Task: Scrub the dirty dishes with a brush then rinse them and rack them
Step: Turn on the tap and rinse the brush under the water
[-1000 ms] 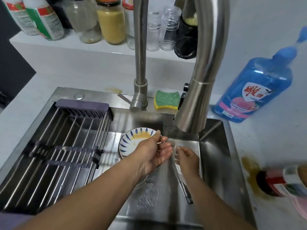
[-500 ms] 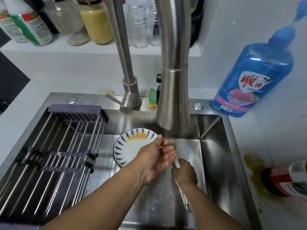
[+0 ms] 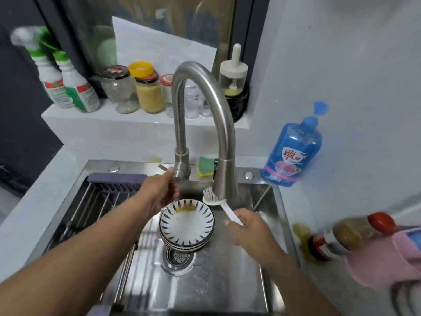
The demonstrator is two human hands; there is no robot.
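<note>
Head view: the only one, looking down into a stainless steel sink (image 3: 276,201) from its near edge.
Left hand (image 3: 159,190): stretched far towards the short lever (image 3: 162,166) at the foot of the tall brushed-steel gooseneck faucet (image 3: 224,124). Thumb tip at the lever, fingers bent beneath. Pinching it or only touching, cannot tell.
Right hand (image 3: 248,226): wrapped firmly round the handle of a white plastic dish brush (image 3: 219,205), bristle head raised just beside the spout.
Stack of white bowls with blue petal strokes (image 3: 186,226): in the basin between the hands, just beyond the round drain strainer (image 3: 180,256). Yellow-brown smear along the top bowl's far rim (unscrubbed, by the look of it).
Metal-rod roll-up rack with purple end bar (image 3: 91,201): laid over the left of the sink.
Step in hand: probably adjusting the water before brush meets bowl.
Risk, splash: lever thrown too far, hard stream on a curved bowl, spray over the counter.
Risk, stack: top bowl scrubbed while unheld could skid or tip and chip against steel.
Risk, right counter: brown sauce bottle with red cap (image 3: 350,236) lying tipped beside a brown spill (image 3: 300,231). Could be knocked by a swinging right elbow.
</note>
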